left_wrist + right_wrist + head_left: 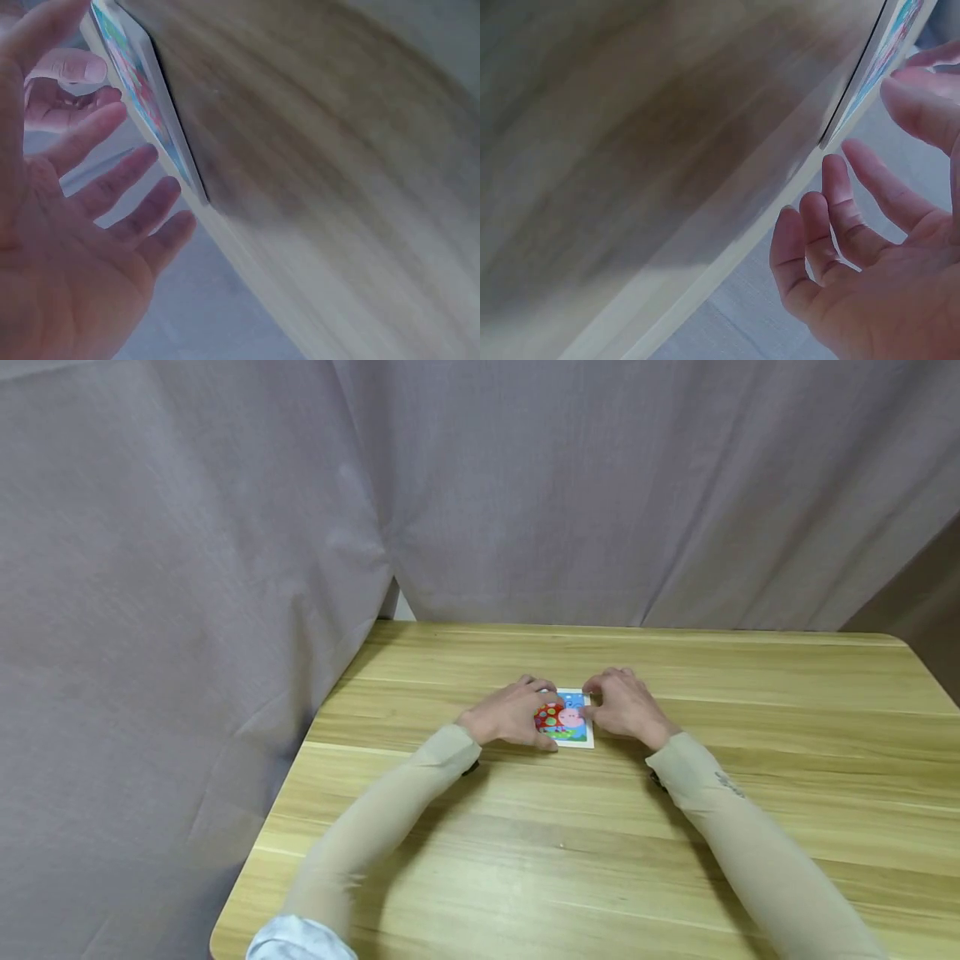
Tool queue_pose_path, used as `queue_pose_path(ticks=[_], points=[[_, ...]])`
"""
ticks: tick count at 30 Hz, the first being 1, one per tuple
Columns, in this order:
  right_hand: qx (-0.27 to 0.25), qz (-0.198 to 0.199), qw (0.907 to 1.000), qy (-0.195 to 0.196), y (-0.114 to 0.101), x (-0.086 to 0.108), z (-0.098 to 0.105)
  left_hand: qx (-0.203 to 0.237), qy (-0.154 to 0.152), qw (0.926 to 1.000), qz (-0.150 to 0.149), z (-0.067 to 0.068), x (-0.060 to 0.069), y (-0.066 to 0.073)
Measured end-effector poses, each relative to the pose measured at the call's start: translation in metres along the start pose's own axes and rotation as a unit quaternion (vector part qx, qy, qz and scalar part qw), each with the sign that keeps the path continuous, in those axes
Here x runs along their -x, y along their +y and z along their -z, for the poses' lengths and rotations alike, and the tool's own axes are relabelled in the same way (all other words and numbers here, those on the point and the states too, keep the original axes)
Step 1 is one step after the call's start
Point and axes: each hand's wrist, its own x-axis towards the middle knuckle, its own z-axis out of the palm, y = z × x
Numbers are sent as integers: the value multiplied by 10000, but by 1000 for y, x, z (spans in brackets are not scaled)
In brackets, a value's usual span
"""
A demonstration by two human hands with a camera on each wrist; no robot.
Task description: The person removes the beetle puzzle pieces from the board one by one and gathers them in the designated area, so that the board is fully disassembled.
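Note:
A small picture board (573, 734) lies flat on the table, showing a red, colour-spotted ladybird with a pink face on blue, inside a white border. My left hand (516, 712) spreads over its left part and hides that side; in the left wrist view the fingers of this hand (97, 217) are loosely extended beside the board (142, 82). At the right edge is my right hand (626, 706), thumb and index finger close to the border. In the right wrist view, the fingers of that hand (870, 232) bend loosely near the board's corner (877, 64). Contact is unclear.
The wooden table (480, 860) has a light striped grain and rounded corners. A grey curtain (525, 493) hangs along its far edge and down its left side. A tiny pale speck (561, 845) lies on the tabletop nearer to me.

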Motion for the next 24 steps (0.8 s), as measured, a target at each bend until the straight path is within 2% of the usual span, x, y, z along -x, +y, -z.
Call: queue_pose_path(ticks=[12,24], points=[[-69,3,9997,-222,1,-2,-3,-194,-189,9995,-190,-6,1,-1],[-260,-92,9990,-353,0,-5,-2,-359,-170,9985,-386,-7,1,-3]])
